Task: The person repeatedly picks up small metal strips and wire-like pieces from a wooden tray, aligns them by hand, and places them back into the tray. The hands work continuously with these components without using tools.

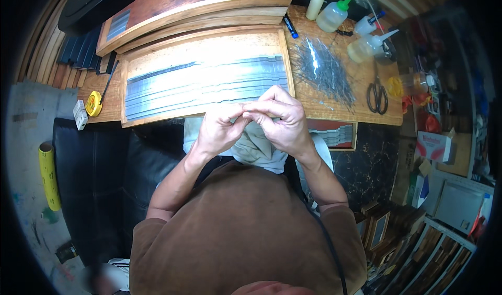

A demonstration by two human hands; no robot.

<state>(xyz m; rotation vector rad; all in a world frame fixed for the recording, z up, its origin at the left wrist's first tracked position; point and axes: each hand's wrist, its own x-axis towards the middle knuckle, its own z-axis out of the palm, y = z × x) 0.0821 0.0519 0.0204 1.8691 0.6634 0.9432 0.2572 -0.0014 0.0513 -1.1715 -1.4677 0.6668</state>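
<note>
Your left hand (222, 129) and right hand (286, 121) pinch, fingertips meeting, near the wooden tray (124, 97) of shiny strips (167, 93); I can't tell on what.

Plain brown shirt (246, 216), short loose sleeves (149, 240) ending near elbows. Forearms (180, 182) and hands (222, 130) bare. Dark thin cable (333, 247) runs along right side of shirt.

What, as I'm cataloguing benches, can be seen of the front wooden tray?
The wooden tray is shallow, rectangular, with a pale rim. Thin silvery strips fill its nearer part; bare wood shows behind. It lies on the tabletop. The left hand and right hand partly hide its front rim; contact is unclear.
</note>
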